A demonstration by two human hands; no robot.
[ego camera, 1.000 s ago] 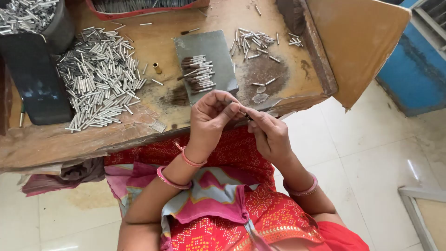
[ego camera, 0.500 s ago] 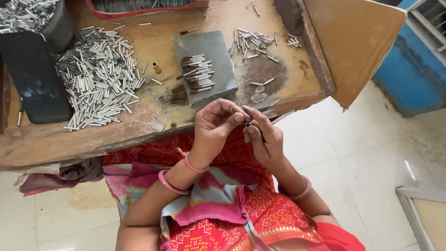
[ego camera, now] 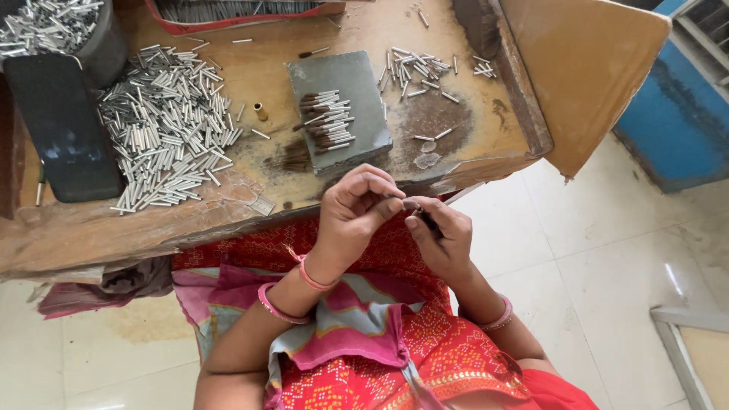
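My left hand (ego camera: 355, 209) and my right hand (ego camera: 440, 231) meet fingertip to fingertip just in front of the low wooden table's (ego camera: 250, 205) near edge, above my lap. Together they pinch a small thin metal tube with a dark tuft (ego camera: 420, 215); most of it is hidden by the fingers. On the table beyond lies a grey slab (ego camera: 357, 137) bearing a row of tubes with dark bristle ends (ego camera: 325, 120).
A large heap of bare silver tubes (ego camera: 163, 125) covers the table's left part, a smaller scatter (ego camera: 414, 70) lies at the right. A black tray (ego camera: 64, 125) and a grey pot of tubes (ego camera: 53, 26) stand far left. A cardboard sheet (ego camera: 592, 68) leans at right.
Both hands have stayed together at the table's edge, fingers shifting slightly around the small piece and the hands drifting a little lower toward my lap.
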